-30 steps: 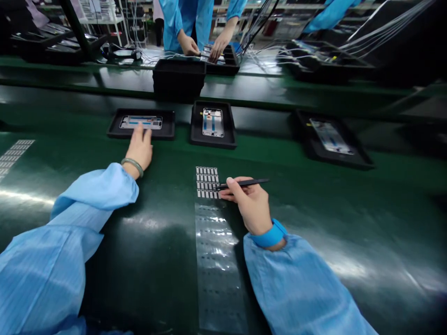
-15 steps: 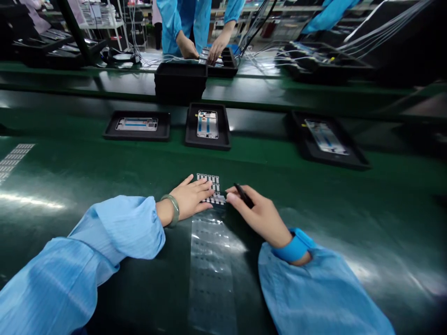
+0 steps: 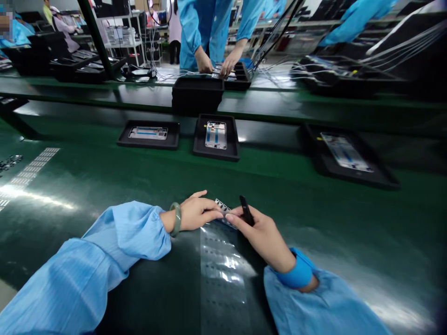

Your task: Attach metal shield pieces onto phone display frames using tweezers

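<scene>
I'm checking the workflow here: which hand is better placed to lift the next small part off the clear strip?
Probably the right hand: it holds the black tweezers beside the small parts. The left hand lies flat, fingertips pinning the clear strip.

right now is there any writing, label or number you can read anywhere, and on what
None can be read.
Strip of small parts between the left hand and right hand: no print shows.
Phone frames in the black trays: blue and white patches only, too small to read.
Papers on the far shelf: blurred.
</scene>
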Demonstrator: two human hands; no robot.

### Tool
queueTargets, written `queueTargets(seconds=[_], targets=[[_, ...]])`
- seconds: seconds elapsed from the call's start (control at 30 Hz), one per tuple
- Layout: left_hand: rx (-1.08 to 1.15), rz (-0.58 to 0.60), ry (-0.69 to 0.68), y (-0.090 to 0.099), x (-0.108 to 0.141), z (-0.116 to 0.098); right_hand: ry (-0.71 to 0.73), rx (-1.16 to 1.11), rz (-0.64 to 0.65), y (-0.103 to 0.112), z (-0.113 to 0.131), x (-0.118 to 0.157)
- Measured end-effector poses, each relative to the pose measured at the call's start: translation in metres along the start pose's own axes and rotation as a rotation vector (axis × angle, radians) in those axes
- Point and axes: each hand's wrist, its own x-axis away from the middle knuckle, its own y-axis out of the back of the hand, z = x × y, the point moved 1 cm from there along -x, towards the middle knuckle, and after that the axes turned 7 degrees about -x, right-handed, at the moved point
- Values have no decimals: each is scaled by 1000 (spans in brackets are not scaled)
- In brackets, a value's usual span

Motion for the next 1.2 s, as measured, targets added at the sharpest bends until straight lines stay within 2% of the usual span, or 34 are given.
queueTargets(seconds=[0.13, 0.37, 0.53, 0.7, 0.93, 1.1, 1.2], targets=[[100, -15, 51, 2, -3, -2, -61, -138, 3, -2, 0, 1], [211, -16, 85, 5, -4, -1, -83, -128, -64, -3, -2, 1], [376, -64, 138, 6, -3, 2, -130, -233, -113, -7, -8, 0], [470, -70, 152, 4, -4, 5, -156, -293, -106, -10, -7, 0], [490, -45, 184, 11, -3, 4, -70, -106, -124, -6, 2, 2], [494, 96, 127, 19, -1, 5, 1, -13, -93, -5, 7, 4], [542, 69, 137, 20, 3, 7, -5, -26, -123, -4, 6, 5]])
